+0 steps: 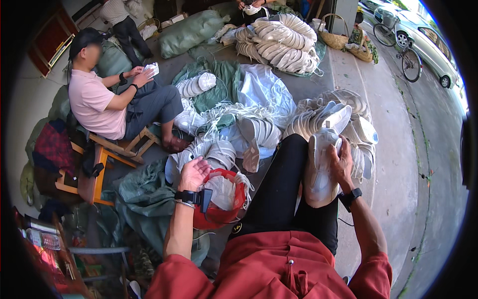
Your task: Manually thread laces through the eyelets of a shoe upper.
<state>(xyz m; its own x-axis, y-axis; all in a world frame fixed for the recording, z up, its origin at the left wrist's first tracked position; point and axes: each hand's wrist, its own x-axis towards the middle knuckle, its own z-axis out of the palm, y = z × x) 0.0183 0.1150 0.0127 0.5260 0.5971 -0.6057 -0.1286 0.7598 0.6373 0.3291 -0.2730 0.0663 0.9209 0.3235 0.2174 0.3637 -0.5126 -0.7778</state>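
Observation:
Over my right thigh, my right hand [341, 162] grips a whitish shoe upper [321, 169] by its side, toe end toward my lap. My left hand [194, 173] is palm up with its fingers loosely curled, and nothing shows in it. Just below and beside that hand is a red basket [219, 218] holding white pieces [220, 192], with white laces hanging over its rim. Past my knees lie nested stacks of white shoe uppers [318, 119] and a tangle of white laces [239, 113].
On the left a person [104, 99] sits on a wooden chair, handling a white piece. Green sacks [191, 34] and a large heap of uppers [279, 42] lie farther off. Green cloth [144, 199] bunches left of the basket. A bicycle [403, 50] and car [428, 37] stand far right.

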